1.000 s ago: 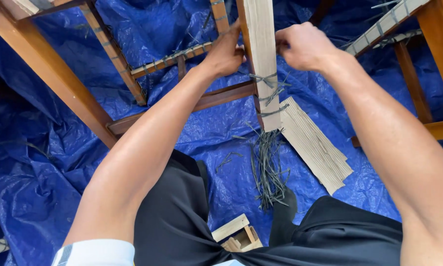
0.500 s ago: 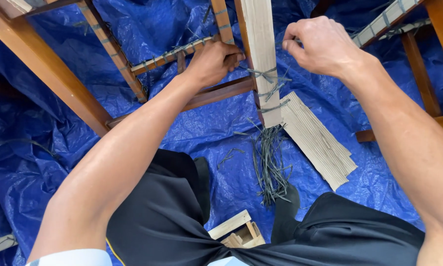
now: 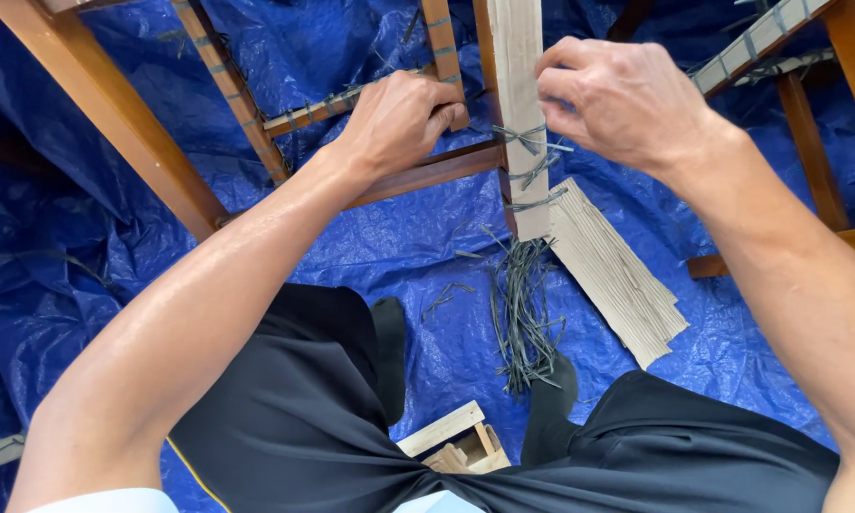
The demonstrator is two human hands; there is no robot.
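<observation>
Left hand [image 3: 399, 119] closed around a brown wooden rail [image 3: 443, 57] of the chair frame [image 3: 114, 114], fingers curled over it just left of the pale cardboard-wrapped leg [image 3: 520, 95]. Right hand [image 3: 627, 100] closed, fingertips pinching at the grey twine ties [image 3: 532, 157] knotted around that wrapped leg; cannot tell exactly which strand is pinched. Three ties sit stacked on the wrap, loose ends sticking out to the right. Wrapped leg stands upright at top centre, between both hands. Below it, a bundle of cut grey twine strands [image 3: 522, 313] lies on the blue tarp [image 3: 85, 285], just beside a stack of corrugated cardboard strips [image 3: 617, 280] angled to the right. Another wrapped rail [image 3: 760, 47] with ties runs top right. Small wooden blocks [image 3: 456, 442] rest near the person's black trousers [image 3: 294, 408] at bottom centre.
</observation>
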